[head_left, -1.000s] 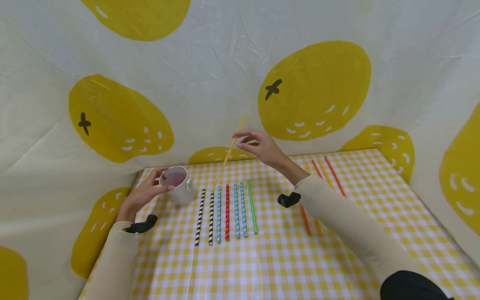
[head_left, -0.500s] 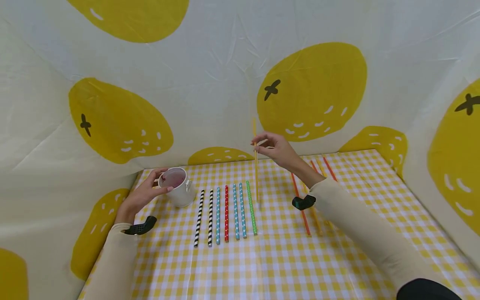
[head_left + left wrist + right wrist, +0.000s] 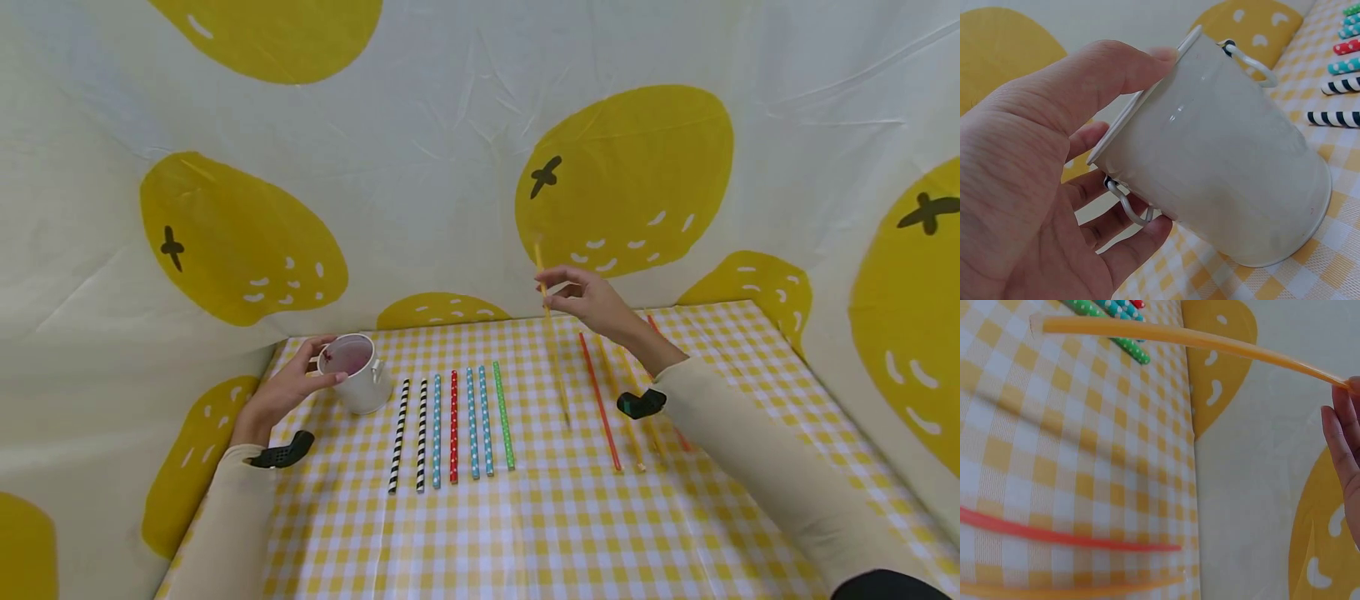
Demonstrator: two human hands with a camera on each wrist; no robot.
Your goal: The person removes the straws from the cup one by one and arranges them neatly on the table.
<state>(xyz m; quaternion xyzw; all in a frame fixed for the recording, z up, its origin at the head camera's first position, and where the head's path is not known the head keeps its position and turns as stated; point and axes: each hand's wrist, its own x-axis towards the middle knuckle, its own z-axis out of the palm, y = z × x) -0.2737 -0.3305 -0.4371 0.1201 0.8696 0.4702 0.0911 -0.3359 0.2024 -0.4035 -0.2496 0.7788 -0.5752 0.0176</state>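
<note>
My left hand (image 3: 288,385) grips a small white metal bucket (image 3: 367,385) at the left of the table. In the left wrist view the thumb lies over the bucket's rim, and fingers reach round by one of its two small handles. The bucket stands on the cloth, with pinkish shading inside. Above the table, my right hand (image 3: 591,302) pinches a yellow straw (image 3: 1210,342) near its upper part. The straw hangs nearly upright, its lower end between the green dotted straw (image 3: 503,417) and a red straw (image 3: 600,404).
Left of the green straw, in a row, lie two blue dotted straws, a red dotted straw (image 3: 453,429), another blue one and two black-and-white striped straws (image 3: 399,437). More yellow and red straws lie under the right forearm. A fruit-print sheet (image 3: 435,208) hangs behind the checked tablecloth (image 3: 450,542).
My right hand has moved to the right with the yellow straw, from over the dotted straws to past the green one. The left hand and bucket stay put.
</note>
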